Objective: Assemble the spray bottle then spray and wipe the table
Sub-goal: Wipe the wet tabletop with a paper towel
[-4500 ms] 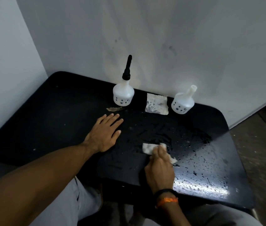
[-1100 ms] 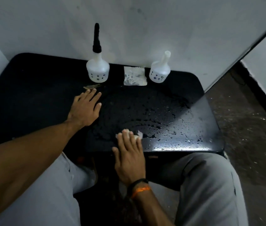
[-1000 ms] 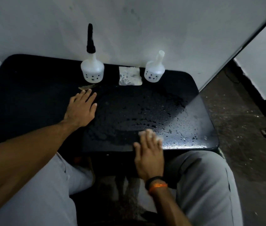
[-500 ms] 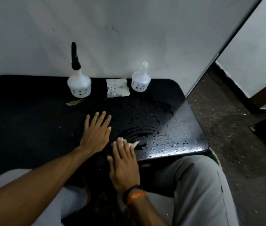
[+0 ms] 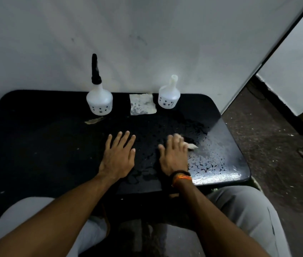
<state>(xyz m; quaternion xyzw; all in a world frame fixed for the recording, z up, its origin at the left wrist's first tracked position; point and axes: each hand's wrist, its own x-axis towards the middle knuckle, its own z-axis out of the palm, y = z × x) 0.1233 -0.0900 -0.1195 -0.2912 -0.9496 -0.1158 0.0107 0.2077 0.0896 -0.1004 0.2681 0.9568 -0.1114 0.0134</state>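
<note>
The black table (image 5: 35, 145) is wet, with droplets thick on its right half. My right hand (image 5: 174, 154) presses flat on a small white wipe (image 5: 191, 145) near the table's right middle; only the wipe's corner pokes out past the fingers. My left hand (image 5: 119, 154) lies flat and spread on the table just left of it, holding nothing. At the back stands a white spray bottle with a black nozzle (image 5: 99, 101). A second white bottle without a nozzle (image 5: 169, 97) stands further right.
A damp folded white cloth (image 5: 142, 104) lies between the two bottles by the wall. A small scrap (image 5: 94, 120) sits in front of the left bottle. The wall runs close behind the table; the floor drops off to the right. My knees are under the front edge.
My right hand has slid the wipe from the front middle toward the right and further from me. My left hand has stayed flat on the table.
</note>
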